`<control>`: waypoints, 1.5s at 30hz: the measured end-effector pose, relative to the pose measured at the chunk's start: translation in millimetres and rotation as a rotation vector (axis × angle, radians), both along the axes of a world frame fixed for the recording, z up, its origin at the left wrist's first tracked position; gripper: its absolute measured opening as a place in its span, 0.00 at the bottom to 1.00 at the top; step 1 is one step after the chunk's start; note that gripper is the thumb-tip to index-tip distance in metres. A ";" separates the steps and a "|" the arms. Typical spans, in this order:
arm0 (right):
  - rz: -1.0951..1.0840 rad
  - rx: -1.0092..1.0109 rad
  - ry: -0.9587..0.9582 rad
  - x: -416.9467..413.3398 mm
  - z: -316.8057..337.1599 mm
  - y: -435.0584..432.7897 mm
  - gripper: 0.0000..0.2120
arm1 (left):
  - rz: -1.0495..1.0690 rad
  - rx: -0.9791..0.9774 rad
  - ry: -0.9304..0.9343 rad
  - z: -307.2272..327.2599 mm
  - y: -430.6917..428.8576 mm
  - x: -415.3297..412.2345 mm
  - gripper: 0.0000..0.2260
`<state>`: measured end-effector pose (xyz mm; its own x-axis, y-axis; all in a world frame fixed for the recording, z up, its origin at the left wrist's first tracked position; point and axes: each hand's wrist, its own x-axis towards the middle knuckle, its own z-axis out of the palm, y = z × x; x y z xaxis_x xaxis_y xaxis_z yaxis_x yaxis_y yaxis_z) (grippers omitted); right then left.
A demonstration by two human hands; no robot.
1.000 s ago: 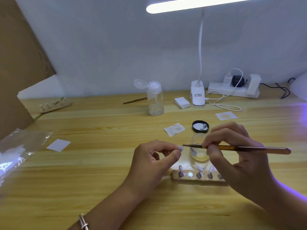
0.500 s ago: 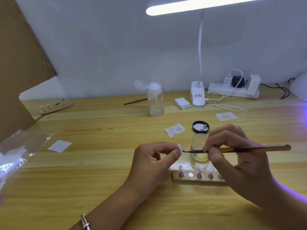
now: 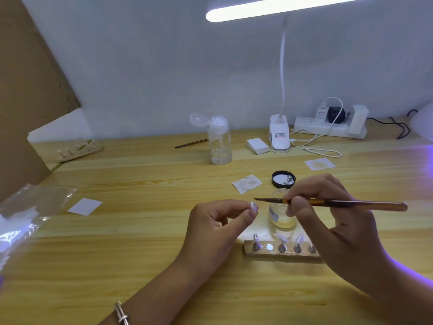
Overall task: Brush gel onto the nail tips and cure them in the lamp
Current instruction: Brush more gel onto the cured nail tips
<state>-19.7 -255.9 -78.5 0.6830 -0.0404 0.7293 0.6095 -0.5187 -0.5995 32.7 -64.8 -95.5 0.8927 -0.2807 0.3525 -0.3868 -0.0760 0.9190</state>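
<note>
My left hand (image 3: 218,221) pinches a small clear nail tip (image 3: 253,205) between thumb and forefinger, above the wooden table. My right hand (image 3: 328,214) grips a brown brush (image 3: 346,203) held level, its dark bristle point just right of the nail tip. Behind the brush stands an open glass gel jar (image 3: 281,219) with yellowish gel. In front of it lies a wooden holder (image 3: 276,253) carrying several nail tips on metal pegs, its right end hidden by my right hand. A white curing lamp (image 3: 425,124) shows at the far right edge, casting purple light.
The jar's black lid (image 3: 280,181) lies behind the jar. A clear pump bottle (image 3: 219,143), a second brush (image 3: 191,143), white pads (image 3: 257,146), a desk lamp base (image 3: 279,134) and a power strip (image 3: 328,129) line the back. Another holder (image 3: 78,151) and a plastic bag (image 3: 28,214) sit left.
The brush has shifted slightly up and right, so its point now sits just beside the nail tip. My left hand holds the tip in nearly the same place.
</note>
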 end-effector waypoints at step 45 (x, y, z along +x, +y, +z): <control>-0.050 0.181 -0.015 9.1 12.0 -12.3 0.10 | -0.059 0.367 -0.115 4.8 -11.2 -14.6 0.02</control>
